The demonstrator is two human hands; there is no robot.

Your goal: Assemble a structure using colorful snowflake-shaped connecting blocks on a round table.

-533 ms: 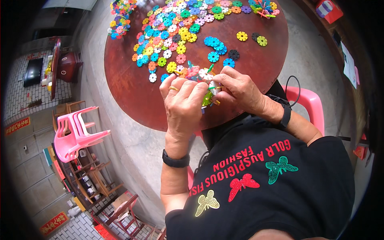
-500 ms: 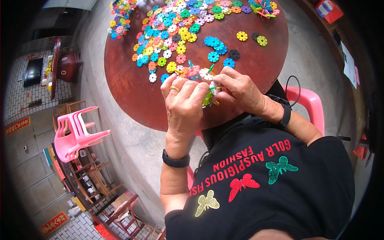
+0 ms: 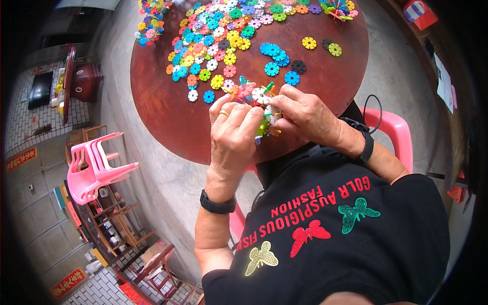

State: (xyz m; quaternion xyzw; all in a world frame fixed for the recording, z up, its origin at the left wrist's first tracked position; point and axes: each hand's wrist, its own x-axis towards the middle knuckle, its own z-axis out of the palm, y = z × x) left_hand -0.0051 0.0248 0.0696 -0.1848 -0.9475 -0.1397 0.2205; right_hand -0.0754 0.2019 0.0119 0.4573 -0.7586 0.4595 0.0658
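Near the front edge of the round brown table (image 3: pixel 157 114), both hands grip one cluster of interlocking plastic discs (image 3: pixel 261 95). White, pink, orange, green and blue discs show in it, joined at angles. My left hand (image 3: pixel 233 127) is closed around its left side, a ring on one finger. My right hand (image 3: pixel 309 113) pinches its right side with thumb and forefinger. The fingers hide part of the cluster. Just beyond it lie loose blue discs (image 3: pixel 292 78) and a black disc (image 3: pixel 298 66).
Many loose notched discs (image 3: pixel 217 81) in mixed colours spread over the table's far left and middle. Built disc clusters stand at the far left (image 3: pixel 152 20) and far right (image 3: pixel 339 7). A pink chair (image 3: pixel 391 129) is at the right, and stacked pink chairs (image 3: pixel 94 168) are at the left.
Both hands stay on the disc cluster with only slight finger shifts. My left wrist and forearm have moved a little to the left. The view has shifted slightly.
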